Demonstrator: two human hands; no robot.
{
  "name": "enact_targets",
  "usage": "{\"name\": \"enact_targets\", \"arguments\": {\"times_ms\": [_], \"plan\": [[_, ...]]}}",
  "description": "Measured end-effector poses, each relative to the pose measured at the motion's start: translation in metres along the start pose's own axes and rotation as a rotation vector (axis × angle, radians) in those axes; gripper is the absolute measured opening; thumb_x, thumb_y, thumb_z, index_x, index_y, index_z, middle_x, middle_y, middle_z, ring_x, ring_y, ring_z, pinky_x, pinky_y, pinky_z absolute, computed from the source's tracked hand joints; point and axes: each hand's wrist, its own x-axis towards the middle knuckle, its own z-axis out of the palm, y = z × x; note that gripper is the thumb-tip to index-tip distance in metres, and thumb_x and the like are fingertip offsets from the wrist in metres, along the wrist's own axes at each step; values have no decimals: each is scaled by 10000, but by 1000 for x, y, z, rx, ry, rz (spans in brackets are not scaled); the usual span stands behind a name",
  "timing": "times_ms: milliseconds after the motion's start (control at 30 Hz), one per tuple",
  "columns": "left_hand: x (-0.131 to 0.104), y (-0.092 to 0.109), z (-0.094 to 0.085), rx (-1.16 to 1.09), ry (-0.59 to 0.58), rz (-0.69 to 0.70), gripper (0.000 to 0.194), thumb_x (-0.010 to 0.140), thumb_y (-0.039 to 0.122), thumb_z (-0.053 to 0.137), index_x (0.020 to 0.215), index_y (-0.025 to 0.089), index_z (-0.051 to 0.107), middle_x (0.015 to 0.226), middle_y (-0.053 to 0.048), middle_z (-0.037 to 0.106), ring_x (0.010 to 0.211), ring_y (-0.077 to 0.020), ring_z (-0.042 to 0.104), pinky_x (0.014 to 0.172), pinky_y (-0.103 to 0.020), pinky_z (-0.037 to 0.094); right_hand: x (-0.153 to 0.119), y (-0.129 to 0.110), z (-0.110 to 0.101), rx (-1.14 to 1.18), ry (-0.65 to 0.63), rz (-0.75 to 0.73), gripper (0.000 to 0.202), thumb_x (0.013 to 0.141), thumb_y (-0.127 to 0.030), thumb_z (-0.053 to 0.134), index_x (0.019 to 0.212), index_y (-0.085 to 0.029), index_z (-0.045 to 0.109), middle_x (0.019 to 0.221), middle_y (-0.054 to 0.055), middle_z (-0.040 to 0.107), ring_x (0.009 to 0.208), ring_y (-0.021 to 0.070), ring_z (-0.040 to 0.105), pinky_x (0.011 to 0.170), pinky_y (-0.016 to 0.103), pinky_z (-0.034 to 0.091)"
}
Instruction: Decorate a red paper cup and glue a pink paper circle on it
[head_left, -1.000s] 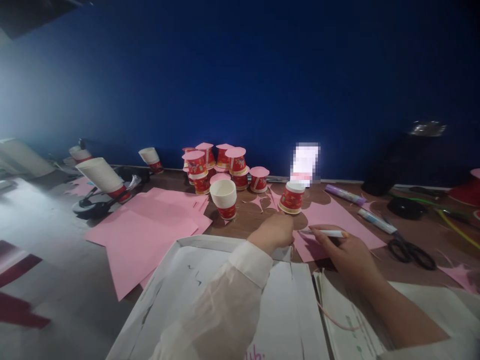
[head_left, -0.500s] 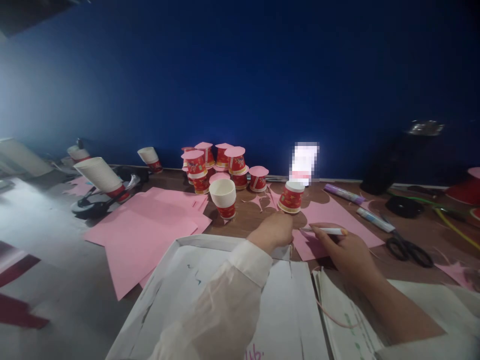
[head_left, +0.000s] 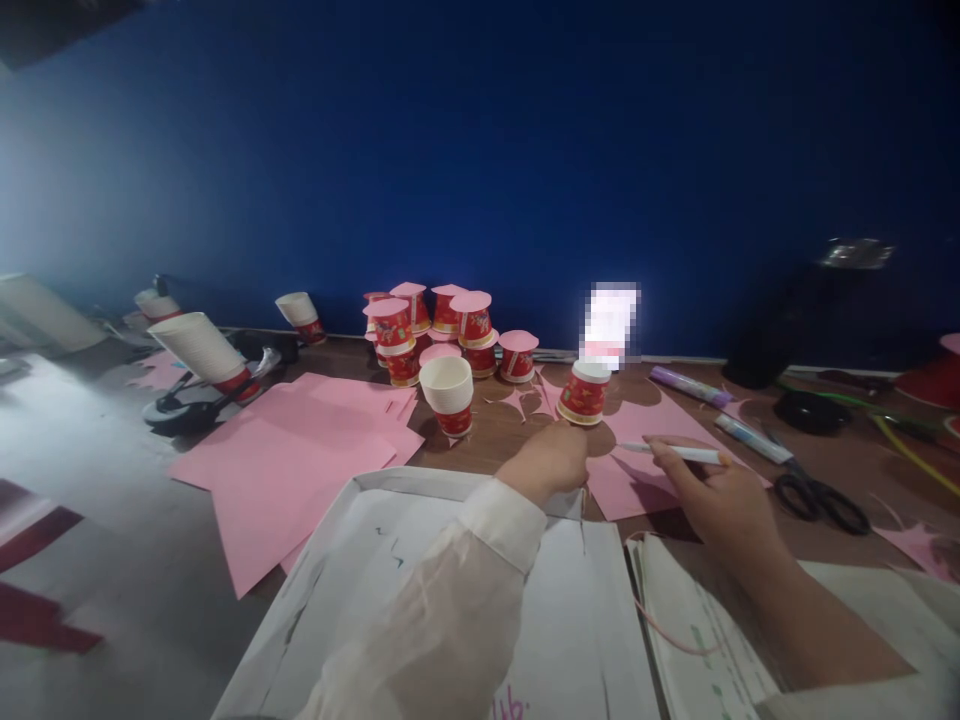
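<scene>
the right hand (head_left: pixel 724 510) grips a white pen (head_left: pixel 703 455) over a pink sheet (head_left: pixel 626 487), right of centre on the counter (head_left: pixel 487 455). the left hand (head_left: pixel 546 465) is curled by the sheet's left edge, fingers hidden, so whether it holds anything cannot be told. if the sheet is unpinned, it could slide and the pen stray. a forward nudge could tip the upturned red cup (head_left: pixel 583 397) just beyond the left hand.

On my feed: one pen (head_left: pixel 686 454), two tubes (head_left: pixel 690 386), at least one pair of scissors (head_left: pixel 816 496), at least six pink-topped cups (head_left: pixel 391 325).
</scene>
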Motion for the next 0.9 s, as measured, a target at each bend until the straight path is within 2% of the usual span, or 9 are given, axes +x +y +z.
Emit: {"name": "enact_targets", "arguments": {"times_ms": [167, 333, 467, 633, 900], "plan": [[1, -2, 2, -15, -12, 30, 215, 826, 177, 680, 1019, 119, 754, 1088, -152, 745, 997, -272, 683, 805, -319, 532, -1, -2, 2, -10, -42, -24, 488, 878, -602, 495, 1009, -242, 797, 1099, 90, 791, 1147, 342, 690, 1002, 479, 502], [1, -1, 1, 6, -7, 13, 212, 835, 192, 672, 1022, 137, 755, 1086, -143, 753, 996, -259, 685, 806, -305, 531, -6, -6, 7, 5, -79, -13, 477, 875, -592, 516, 1015, -242, 808, 1068, 93, 796, 1081, 324, 716, 911, 432, 545], [2, -1, 1, 34, -14, 9, 233, 829, 200, 676, 1042, 143, 752, 1088, -133, 752, 1010, -258, 682, 816, -300, 527, -7, -9, 8, 2, -107, -20, 475, 870, -591, 512, 995, -246, 814, 1057, 96, 797, 1073, 334, 718, 918, 445, 541], [3, -2, 2, 35, -8, 19, 194, 832, 204, 678, 1003, 148, 751, 1075, -133, 751, 1008, -261, 678, 821, -307, 522, -7, -8, 9, 21, -120, -35, 452, 873, -570, 518, 973, -243, 814, 1044, 104, 798, 1041, 328, 728, 879, 437, 555], [3, -3, 3, 21, 4, 16, 207, 828, 206, 691, 1017, 140, 747, 1101, -148, 744, 1010, -275, 683, 821, -320, 528, -6, -10, 8, -4, -118, -16, 456, 875, -567, 499, 946, -252, 821, 1026, 109, 798, 1044, 329, 725, 905, 444, 542]]}}
